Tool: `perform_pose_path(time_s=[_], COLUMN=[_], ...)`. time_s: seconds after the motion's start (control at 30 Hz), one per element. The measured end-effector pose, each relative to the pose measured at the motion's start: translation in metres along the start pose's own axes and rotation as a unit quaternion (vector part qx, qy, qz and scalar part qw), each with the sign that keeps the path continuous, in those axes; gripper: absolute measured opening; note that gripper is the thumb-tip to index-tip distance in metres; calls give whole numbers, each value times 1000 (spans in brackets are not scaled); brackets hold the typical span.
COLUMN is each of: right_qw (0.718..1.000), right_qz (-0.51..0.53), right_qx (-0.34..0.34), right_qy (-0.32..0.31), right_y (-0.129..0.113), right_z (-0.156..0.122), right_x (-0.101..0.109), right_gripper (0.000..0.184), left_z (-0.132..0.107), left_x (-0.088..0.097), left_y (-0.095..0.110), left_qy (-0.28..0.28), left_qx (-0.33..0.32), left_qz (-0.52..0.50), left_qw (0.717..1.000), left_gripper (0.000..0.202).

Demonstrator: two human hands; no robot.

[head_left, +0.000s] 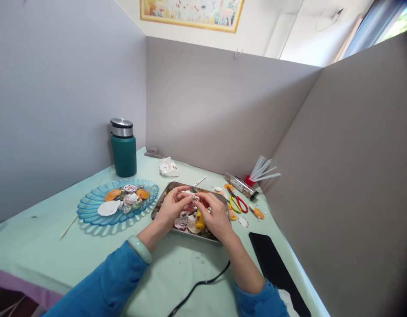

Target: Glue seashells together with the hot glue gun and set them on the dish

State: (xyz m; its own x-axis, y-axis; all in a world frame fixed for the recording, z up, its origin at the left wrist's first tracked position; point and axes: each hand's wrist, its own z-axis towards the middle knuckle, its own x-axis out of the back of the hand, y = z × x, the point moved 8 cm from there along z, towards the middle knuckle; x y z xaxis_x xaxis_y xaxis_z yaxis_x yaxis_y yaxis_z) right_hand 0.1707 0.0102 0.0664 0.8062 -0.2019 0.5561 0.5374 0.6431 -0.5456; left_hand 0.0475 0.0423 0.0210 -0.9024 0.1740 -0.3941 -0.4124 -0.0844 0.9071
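Observation:
Over a metal tray (196,237) my two hands meet, their fingertips pinched on a small whitish shell (194,197) with dark marks. My left hand (173,206) grips it from the left, and my right hand (215,215) from the right. Fingers cover much of the shell. More shells (181,223) lie in the tray below, purple and cream in colour. Among them is a yellow glue gun (199,221), partly hidden by my right hand. From the tray's near side a black cord (203,282) runs toward me.
A blue glass plate (87,213) of shells stands left, with a green bottle (124,154) behind it. Right of the tray lie scissors (239,203), orange shells (258,213), a clear tube (241,186), white glue sticks (262,169) and a black phone (277,273). Grey partitions (219,110) surround the table.

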Motion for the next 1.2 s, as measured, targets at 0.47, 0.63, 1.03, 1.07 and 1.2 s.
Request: perform_pose_path(time_s=[0.47, 0.63, 1.03, 1.07, 1.2], right_qw=[999, 998, 1000, 1000, 1000], right_qz=[-26, -30, 1, -3, -19], right_qx=[-11, -10, -9, -6, 9], right_qy=[32, 52, 17, 17, 17], right_y=[1, -1, 0, 0, -2], right_z=[1, 1, -2, -2, -2], right_x=[4, 8, -3, -3, -2], right_gripper=[17, 15, 8, 7, 8], left_z=[1, 1, 0, 0, 0], left_x=[-2, -2, -2, -2, -3], left_y=[2, 2, 3, 3, 3], left_qy=[-9, -12, -10, -10, -15], left_qx=[-24, -27, -32, -32, -35], left_qz=[-5, 5, -1, 1, 10], left_qw=[1000, 1000, 999, 999, 999], left_gripper=[49, 49, 47, 47, 47])
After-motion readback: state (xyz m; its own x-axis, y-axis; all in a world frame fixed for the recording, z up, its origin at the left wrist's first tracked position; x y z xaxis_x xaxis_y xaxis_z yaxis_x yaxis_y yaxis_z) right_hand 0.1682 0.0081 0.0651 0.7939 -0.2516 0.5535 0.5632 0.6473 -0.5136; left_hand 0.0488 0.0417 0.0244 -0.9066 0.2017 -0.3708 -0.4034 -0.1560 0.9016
